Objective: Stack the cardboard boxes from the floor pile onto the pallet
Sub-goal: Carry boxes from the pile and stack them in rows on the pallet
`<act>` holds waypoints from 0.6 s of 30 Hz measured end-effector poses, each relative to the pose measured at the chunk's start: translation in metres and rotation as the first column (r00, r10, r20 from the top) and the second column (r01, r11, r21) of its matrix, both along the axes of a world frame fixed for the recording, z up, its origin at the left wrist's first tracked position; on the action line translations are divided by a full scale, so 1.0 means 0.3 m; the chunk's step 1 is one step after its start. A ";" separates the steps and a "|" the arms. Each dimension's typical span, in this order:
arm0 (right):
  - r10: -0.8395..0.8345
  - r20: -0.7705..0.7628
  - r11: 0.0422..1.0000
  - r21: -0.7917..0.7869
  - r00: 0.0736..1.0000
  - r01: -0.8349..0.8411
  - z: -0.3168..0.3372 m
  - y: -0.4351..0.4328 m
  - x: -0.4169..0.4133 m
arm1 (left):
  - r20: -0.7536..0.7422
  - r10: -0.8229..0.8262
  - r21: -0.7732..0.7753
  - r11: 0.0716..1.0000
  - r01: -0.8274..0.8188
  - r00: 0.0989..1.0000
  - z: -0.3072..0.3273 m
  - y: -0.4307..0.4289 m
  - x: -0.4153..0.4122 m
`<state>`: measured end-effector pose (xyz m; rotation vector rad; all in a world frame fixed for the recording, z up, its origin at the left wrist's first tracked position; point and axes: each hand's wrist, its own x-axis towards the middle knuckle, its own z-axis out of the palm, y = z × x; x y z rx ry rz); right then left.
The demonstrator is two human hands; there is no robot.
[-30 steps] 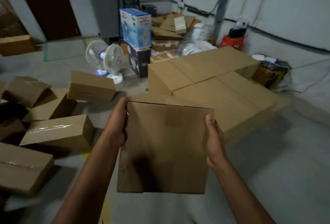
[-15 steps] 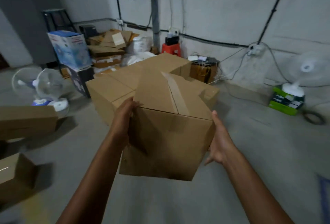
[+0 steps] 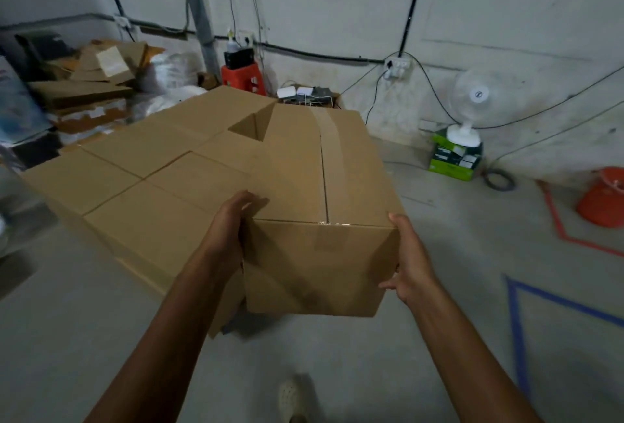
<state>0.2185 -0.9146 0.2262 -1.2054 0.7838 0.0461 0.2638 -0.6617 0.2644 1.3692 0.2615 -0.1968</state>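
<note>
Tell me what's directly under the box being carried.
Under the carried box, bare concrete floor shows at its near edge. Farther back it overlaps the stacked boxes; whether it touches them is hidden.

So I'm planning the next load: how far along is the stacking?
Done: a layer of boxes already sits packed together. In hand: the left hand and right hand carry a taped box beside it. Left: setting it down; the floor pile is out of view.
</note>
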 end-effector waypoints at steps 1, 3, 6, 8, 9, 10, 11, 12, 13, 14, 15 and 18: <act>-0.010 -0.002 1.000 -0.016 1.000 0.010 -0.008 -0.038 0.054 | -0.037 -0.016 -0.028 0.999 0.015 0.999 -0.017 -0.042 0.060; -0.014 -0.004 0.999 -0.037 1.000 0.013 -0.019 -0.113 0.184 | -0.069 -0.031 -0.049 0.998 0.028 0.997 -0.050 -0.118 0.187; -0.014 -0.023 0.997 -0.078 1.000 0.012 -0.030 -0.212 0.405 | -0.061 -0.024 -0.054 0.998 0.020 0.998 -0.106 -0.216 0.402; -0.021 -0.041 0.996 -0.085 0.999 0.017 -0.033 -0.268 0.546 | -0.090 -0.025 -0.059 0.998 0.020 0.996 -0.130 -0.272 0.545; -0.018 -0.048 0.996 -0.086 0.999 0.014 -0.031 -0.294 0.614 | -0.116 -0.037 -0.068 0.997 0.029 0.993 -0.138 -0.298 0.619; -0.019 -0.055 0.996 -0.084 0.998 0.014 -0.027 -0.317 0.677 | -0.139 -0.048 -0.077 0.996 0.038 0.989 -0.144 -0.321 0.690; -0.023 -0.067 0.996 -0.085 0.997 0.017 -0.022 -0.341 0.737 | -0.156 -0.058 -0.080 0.996 0.046 0.986 -0.149 -0.345 0.759; -0.027 -0.077 0.996 -0.089 0.997 0.020 -0.018 -0.367 0.799 | -0.163 -0.071 -0.085 0.995 0.058 0.984 -0.156 -0.368 0.830; -0.033 -0.086 0.995 -0.097 0.996 0.024 -0.015 -0.394 0.859 | -0.169 -0.087 -0.088 0.993 0.073 0.982 -0.158 -0.397 0.895; -0.044 -0.099 0.994 -0.101 0.994 0.034 -0.014 -0.423 0.914 | -0.175 -0.097 -0.086 0.993 0.083 0.980 -0.162 -0.425 0.955; -0.052 -0.112 0.994 -0.102 0.992 0.040 -0.014 -0.449 0.964 | -0.179 -0.107 -0.089 0.992 0.092 0.978 -0.164 -0.453 1.010; -0.044 -0.132 0.995 -0.099 0.990 0.031 -0.026 -0.522 1.120 | -0.200 -0.123 -0.108 0.989 0.103 0.972 -0.180 -0.526 1.175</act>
